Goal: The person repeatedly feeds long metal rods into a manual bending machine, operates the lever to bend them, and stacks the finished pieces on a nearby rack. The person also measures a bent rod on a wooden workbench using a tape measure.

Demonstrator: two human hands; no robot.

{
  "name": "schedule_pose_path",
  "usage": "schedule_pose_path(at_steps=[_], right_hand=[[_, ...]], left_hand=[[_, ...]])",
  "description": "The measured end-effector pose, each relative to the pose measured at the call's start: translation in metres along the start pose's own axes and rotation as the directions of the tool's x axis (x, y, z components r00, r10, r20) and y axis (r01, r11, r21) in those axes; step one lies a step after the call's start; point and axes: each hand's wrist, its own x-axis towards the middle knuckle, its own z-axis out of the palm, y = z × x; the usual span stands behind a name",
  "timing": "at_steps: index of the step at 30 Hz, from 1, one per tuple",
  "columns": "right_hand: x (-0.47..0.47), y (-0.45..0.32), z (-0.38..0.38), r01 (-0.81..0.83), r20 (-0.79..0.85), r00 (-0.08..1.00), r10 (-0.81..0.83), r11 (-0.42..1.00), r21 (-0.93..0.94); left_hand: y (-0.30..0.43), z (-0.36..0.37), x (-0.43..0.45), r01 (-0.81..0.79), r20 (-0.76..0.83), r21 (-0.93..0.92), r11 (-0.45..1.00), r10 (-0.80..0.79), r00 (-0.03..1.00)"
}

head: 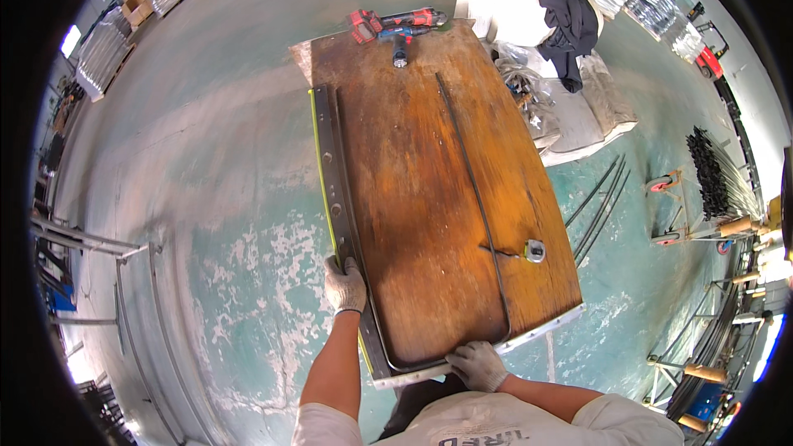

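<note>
My left hand (346,285), in a whitish work glove, grips the dark perforated metal bar (337,207) along the wooden tabletop's left side. A thin yellow-green strip (322,167) runs down the bar's outer edge and passes by that hand. A thin dark metal rod (474,186), bent round at the near corners, lies on the worn wooden tabletop (421,167). My right hand (477,364), gloved too, curls over the rod's near stretch at the pale metal front edge (545,326). A tape measure (534,251) lies right of the rod, beside a small dark tool or strip (500,252).
At the far end lie a red-and-black power tool (412,17) and a blue cordless drill (399,43). Beyond the right side are wrapped bundles with a black garment (564,12). Loose rods (598,210) lie on the floor; a metal frame (136,254) stands left.
</note>
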Motion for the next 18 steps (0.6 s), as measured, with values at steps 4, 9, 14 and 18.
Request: schedule_pose_path(at_steps=[4, 9, 14, 18], right_hand=[[-0.003, -0.016, 0.016, 0.012, -0.142, 0.99, -0.007, 0.999, 0.04], [-0.001, -0.03, 0.036, -0.016, -0.192, 0.981, 0.011, 0.999, -0.03], [-0.001, -0.04, 0.052, 0.03, -0.242, 0.969, -0.046, 0.997, -0.067], [-0.01, -0.019, 0.039, -0.043, -0.171, 0.985, 0.034, 0.998, -0.045]], left_hand=[[-0.014, -0.043, -0.079, -0.041, 0.017, 0.009, 0.999, 0.041, 0.999], [-0.065, -0.084, -0.182, -0.372, 0.185, 0.191, 0.908, 0.339, 0.922], [-0.043, -0.093, -0.224, -0.773, 0.419, 0.079, 0.63, 0.683, 0.599], [-0.035, -0.079, -0.24, -0.783, 0.641, 0.083, 0.616, 0.569, 0.515]])
